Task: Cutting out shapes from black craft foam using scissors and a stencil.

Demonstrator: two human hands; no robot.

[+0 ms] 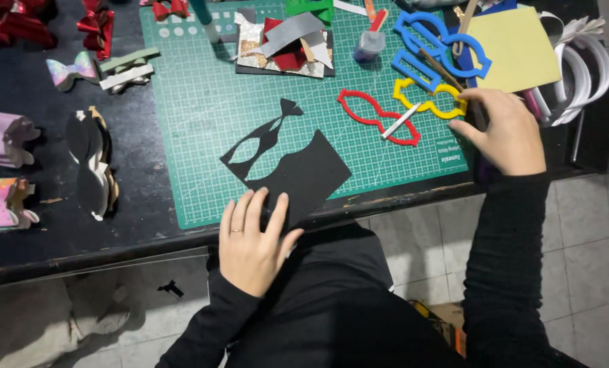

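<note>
My left hand [253, 238] lies flat on the near corner of a black sheet [304, 174] with bow shapes cut out of it, on the green cutting mat [202, 123]. A small black bow piece [289, 107] lies just beyond the sheet. My right hand [502, 129] rests at the mat's right edge, fingers curled beside a yellow bow template [430, 102]; whether it grips something is hidden. A red bow template [376, 117] with a white stick across it lies to its left. Blue templates [430, 44] lie further back.
Finished bows [5, 140] and stacked cut pieces [93, 160] line the dark table's left side. Scrap sheets [284, 44], a glue bottle [371, 41], a yellow sheet [516, 48] and white headbands [584, 68] crowd the back and right. Tiled floor lies below the table edge.
</note>
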